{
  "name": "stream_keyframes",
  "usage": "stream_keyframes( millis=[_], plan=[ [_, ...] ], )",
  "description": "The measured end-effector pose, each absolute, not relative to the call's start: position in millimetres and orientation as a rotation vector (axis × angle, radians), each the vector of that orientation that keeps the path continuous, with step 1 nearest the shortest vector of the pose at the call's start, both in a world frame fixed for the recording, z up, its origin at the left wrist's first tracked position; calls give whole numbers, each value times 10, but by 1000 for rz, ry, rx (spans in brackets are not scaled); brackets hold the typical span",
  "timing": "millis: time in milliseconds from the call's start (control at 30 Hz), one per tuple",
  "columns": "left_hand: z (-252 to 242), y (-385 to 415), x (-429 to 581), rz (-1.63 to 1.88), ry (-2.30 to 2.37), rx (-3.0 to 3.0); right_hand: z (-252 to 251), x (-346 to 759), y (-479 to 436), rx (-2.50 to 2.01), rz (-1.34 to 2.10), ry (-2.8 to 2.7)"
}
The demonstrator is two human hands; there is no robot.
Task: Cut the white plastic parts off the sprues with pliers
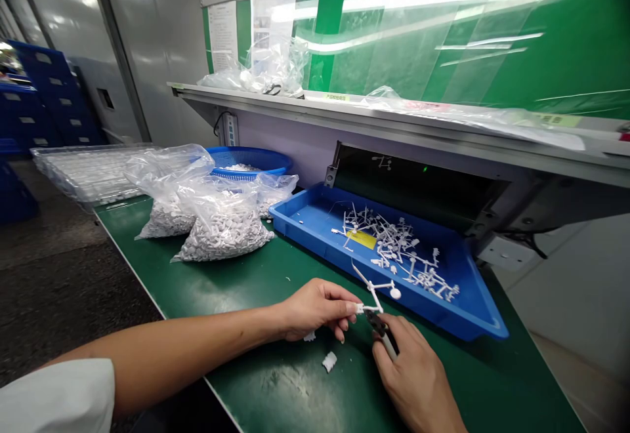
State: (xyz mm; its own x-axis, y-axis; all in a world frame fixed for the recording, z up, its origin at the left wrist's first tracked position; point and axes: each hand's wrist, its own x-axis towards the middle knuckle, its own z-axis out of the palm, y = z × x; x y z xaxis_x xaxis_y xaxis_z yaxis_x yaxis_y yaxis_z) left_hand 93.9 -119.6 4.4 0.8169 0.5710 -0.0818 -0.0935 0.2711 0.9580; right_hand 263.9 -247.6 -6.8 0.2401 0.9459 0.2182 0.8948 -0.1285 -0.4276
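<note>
Between thumb and fingers, my left hand pinches the end of a white plastic sprue with thin branches and a round tab. My right hand is closed around a pair of side cutters. Their dark jaws are at the sprue's lower branch, close to my left fingertips; whether the blades touch it I cannot tell. A small white plastic part lies on the green tabletop below my hands. Another white piece shows partly under my left hand.
A blue tray of white sprues stands behind my hands. Clear bags of small white parts, a blue basket and clear plastic trays are at the left. A shelf overhangs the back, above a dark panel.
</note>
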Motion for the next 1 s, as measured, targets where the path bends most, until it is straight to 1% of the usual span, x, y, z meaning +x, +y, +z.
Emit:
stream_keyframes(
  millis=[400,900,1000],
  plan=[
    [41,-1182,920,443,461,1174,-64,2654,-2463,-2027,117,-1717],
    [18,-1183,920,421,433,1157,-105,2670,-2479,-2065,-38,-1805],
    [-28,-1175,931,429,450,1209,-109,2659,-2482,-2103,11,-1803]
  ],
)
